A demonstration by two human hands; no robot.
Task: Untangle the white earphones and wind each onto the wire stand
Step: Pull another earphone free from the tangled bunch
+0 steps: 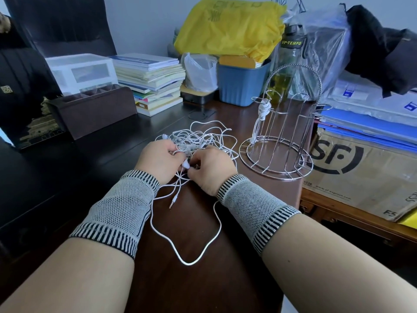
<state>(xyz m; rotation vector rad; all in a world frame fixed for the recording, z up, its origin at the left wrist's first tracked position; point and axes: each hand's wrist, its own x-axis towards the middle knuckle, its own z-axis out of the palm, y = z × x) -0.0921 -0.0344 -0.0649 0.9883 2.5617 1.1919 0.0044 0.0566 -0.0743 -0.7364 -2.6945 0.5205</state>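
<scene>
Both hands are curled into the white earphones [198, 138] tangle mid-frame on the table [203, 233], left hand [158, 160] and right hand [211, 167] pinching cord, with the wire stand [278, 136] just right, nearer the right hand.

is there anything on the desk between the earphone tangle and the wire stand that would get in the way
Nothing visible does. The earphone tangle lies just left of the wire stand, with only bare desk between them. One earphone is already wound on a prong; the other prongs look free.
</scene>
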